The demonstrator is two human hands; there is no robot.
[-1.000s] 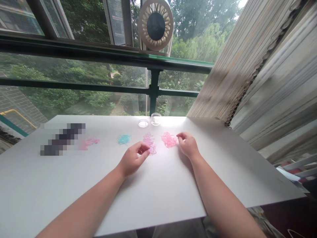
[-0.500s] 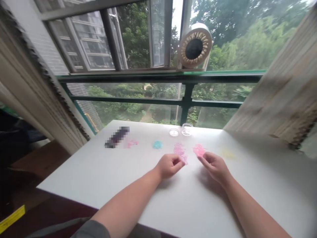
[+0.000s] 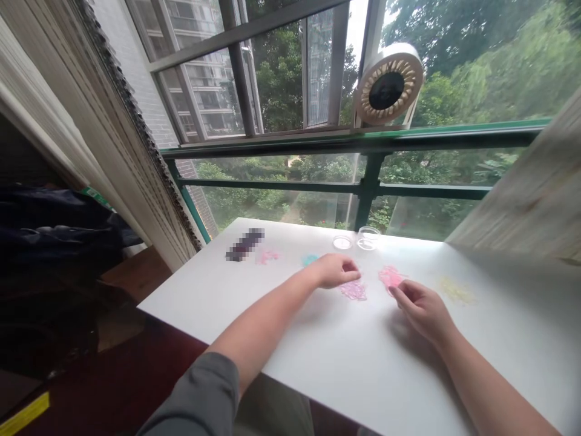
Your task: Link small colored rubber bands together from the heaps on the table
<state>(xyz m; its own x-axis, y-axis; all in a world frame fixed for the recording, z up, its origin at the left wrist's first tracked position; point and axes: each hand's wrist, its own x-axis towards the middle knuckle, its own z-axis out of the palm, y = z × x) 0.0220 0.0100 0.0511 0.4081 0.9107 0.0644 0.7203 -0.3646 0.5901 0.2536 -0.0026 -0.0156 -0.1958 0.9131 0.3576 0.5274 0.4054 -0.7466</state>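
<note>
My left hand [image 3: 336,270] is over the far side of a purple pile [image 3: 354,290] of thin, loop-like pieces, thumb and fingertips pinched together. Whatever may be between those fingertips is too small to make out. At the near edge of a bright pink pile [image 3: 390,277] of similar thin pieces, my right hand [image 3: 422,307] has its thumb and forefinger closed. I cannot tell whether it pinches a piece. Partly behind my left hand lies a turquoise pile [image 3: 310,260]. A pale yellow pile [image 3: 456,290] is spread out right of my right hand.
Two clear round dishes, a low one [image 3: 342,242] and a taller one [image 3: 368,239], stand at the white table's [image 3: 290,327] back edge. Further left are a smaller pink pile [image 3: 267,257] and a blurred-out dark object [image 3: 245,244]. A round fan [image 3: 385,91] sits above the green railing.
The view has swung left. My left hand has moved forward from the near side of the purple pile to its far side. My right hand stays beside the bright pink pile.
</note>
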